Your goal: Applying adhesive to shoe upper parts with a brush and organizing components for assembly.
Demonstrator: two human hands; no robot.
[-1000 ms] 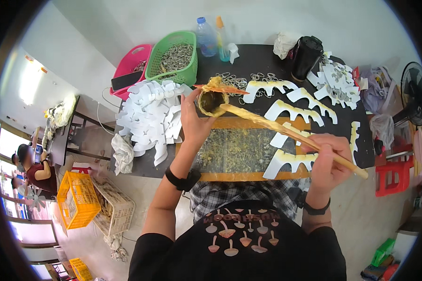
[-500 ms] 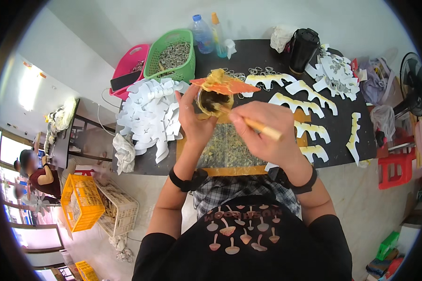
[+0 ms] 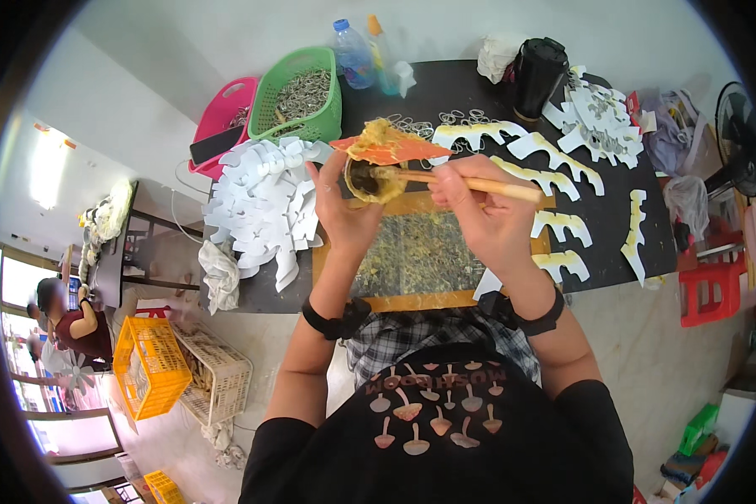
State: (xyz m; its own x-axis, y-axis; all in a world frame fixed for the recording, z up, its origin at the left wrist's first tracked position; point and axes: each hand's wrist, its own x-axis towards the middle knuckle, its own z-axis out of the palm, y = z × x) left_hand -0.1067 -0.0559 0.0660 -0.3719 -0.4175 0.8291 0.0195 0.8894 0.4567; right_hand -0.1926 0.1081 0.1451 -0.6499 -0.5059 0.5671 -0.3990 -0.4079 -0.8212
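My left hand (image 3: 343, 218) is wrapped round a small jar (image 3: 388, 186) crusted with yellow paste and tilted so its dark inside shows. Across the jar's top lies an orange flat piece (image 3: 378, 151) with a lump of the same paste. My right hand (image 3: 483, 210) grips a brush (image 3: 512, 189) by its wooden handle; the brush end reaches into the jar's mouth, its bristles hidden. Below both hands is a paste-stained mat (image 3: 420, 260) with tan borders. White cut-out pieces (image 3: 554, 160) with yellow-coated edges lie to the right of my right hand.
Left of the mat is a heap of white cut-outs (image 3: 265, 206). Behind it stand a green basket (image 3: 298, 97) of metal rings, a pink basket (image 3: 218, 126) and a phone (image 3: 218, 145). A black tumbler (image 3: 539, 80) and more white pieces (image 3: 596, 122) are at the back right.
My right hand has shifted and turned, so the brush handle now points to the right rather than down toward me. My left hand still holds the jar, slightly further left.
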